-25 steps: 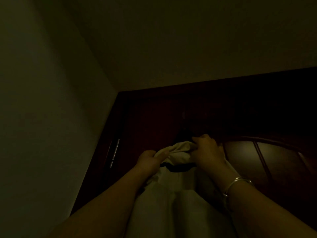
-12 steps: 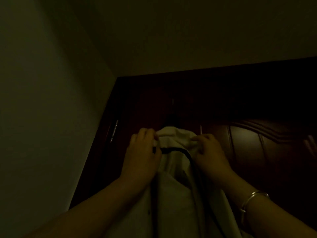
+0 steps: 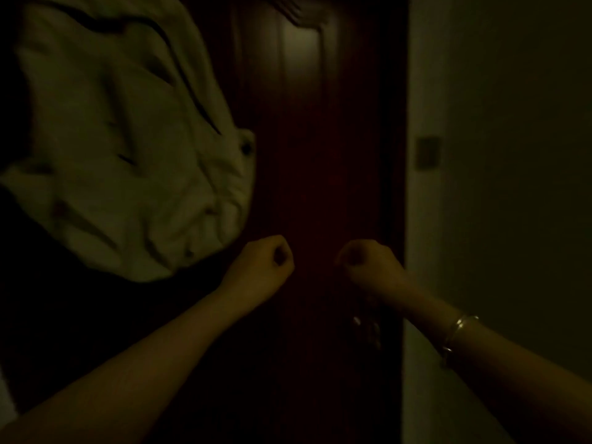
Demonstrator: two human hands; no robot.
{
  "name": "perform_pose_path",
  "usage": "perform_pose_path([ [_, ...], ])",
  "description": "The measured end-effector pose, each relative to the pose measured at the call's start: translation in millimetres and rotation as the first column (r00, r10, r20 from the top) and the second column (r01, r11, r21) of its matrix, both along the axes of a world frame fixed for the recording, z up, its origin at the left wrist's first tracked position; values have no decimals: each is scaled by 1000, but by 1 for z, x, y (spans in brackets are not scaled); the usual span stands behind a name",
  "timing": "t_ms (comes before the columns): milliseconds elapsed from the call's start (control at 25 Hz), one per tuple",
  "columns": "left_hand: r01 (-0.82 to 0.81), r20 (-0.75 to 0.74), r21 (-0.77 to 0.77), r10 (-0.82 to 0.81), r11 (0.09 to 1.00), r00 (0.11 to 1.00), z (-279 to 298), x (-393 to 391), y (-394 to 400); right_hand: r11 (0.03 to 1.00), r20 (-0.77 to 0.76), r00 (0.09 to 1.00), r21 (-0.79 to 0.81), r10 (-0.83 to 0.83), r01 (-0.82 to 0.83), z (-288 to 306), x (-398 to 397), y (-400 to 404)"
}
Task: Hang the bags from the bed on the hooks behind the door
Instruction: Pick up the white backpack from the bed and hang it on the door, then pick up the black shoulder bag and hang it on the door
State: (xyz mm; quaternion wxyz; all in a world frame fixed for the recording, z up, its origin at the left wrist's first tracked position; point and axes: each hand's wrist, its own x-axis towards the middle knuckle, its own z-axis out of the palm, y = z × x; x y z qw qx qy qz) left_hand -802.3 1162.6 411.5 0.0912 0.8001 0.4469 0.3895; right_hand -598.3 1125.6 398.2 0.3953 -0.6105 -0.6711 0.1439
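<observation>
The room is very dark. A pale cloth bag (image 3: 128, 149) with thin dark trim hangs against the dark brown door (image 3: 320, 155), filling the upper left. The hook that carries it is out of sight above the frame. My left hand (image 3: 266, 264) is a loose fist just below the bag's lower right corner, apart from it and holding nothing. My right hand (image 3: 368, 264), also curled shut and empty, is level with it near the door's right edge. A metal bracelet (image 3: 458, 334) circles my right wrist.
A pale wall (image 3: 499, 219) stands right of the door, with a small square switch plate (image 3: 427, 152) on it. A faint metal door handle (image 3: 365, 328) glints below my right hand.
Both hands have let go of the bag's top and dropped below it. The view has swung down and to the right, so the bag now hangs at the upper left.
</observation>
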Motion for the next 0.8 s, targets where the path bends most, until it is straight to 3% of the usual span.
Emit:
perform_pose_path([
  [160, 255, -99, -305, -297, 918, 950, -114, 73, -65, 924, -42, 950, -247, -310, 290, -122, 58, -124],
  [320, 361, -112, -449, -453, 817, 885, -187, 153, -148, 728, -10, 820, -467, -572, 502, -205, 106, -264],
  [520, 528, -159, -563, -710, 636, 686, -235, 259, -284, 399, 14, 482, -540, -876, 741, -251, 163, -469],
  [800, 638, -180, -676, -921, 370, 345, -262, 431, -517, 53, -31, 43, -526, -999, 849, -289, 237, -757],
])
